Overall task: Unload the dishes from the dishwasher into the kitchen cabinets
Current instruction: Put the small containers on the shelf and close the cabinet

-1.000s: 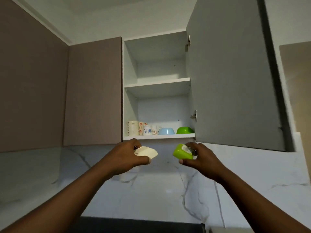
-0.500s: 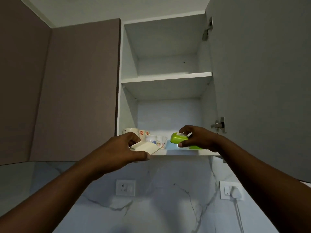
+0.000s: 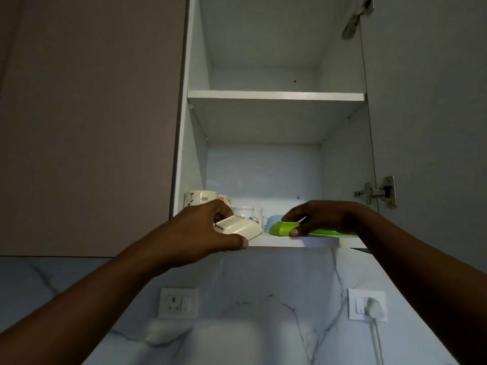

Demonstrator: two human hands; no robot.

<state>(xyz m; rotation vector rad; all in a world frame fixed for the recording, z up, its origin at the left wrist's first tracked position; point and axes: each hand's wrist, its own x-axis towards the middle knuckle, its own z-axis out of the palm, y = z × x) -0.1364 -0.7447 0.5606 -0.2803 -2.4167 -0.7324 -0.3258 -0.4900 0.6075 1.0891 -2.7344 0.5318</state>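
Observation:
My left hand (image 3: pixel 203 230) grips a cream rectangular dish (image 3: pixel 238 227) just in front of the bottom shelf (image 3: pixel 276 243) of the open wall cabinet. My right hand (image 3: pixel 319 216) grips a lime-green dish (image 3: pixel 283 229) that sits over the shelf's front edge, on or beside a green bowl (image 3: pixel 329 232) partly hidden by the hand. On the shelf behind stand patterned mugs (image 3: pixel 201 198) at the left and a light blue bowl (image 3: pixel 271 222) in the middle, mostly hidden by my hands.
The cabinet's door (image 3: pixel 427 101) stands open at the right with its hinge (image 3: pixel 379 192) showing. The upper shelf (image 3: pixel 275 96) holds nothing visible. A closed brown cabinet (image 3: pixel 92 122) is at the left. Two wall sockets (image 3: pixel 178 302) (image 3: pixel 366 308) sit on the marble backsplash below.
Both hands rose with their dishes from below the cabinet to the bottom shelf. The right hand moved the green dish onto the shelf edge; the view closed in on the cabinet.

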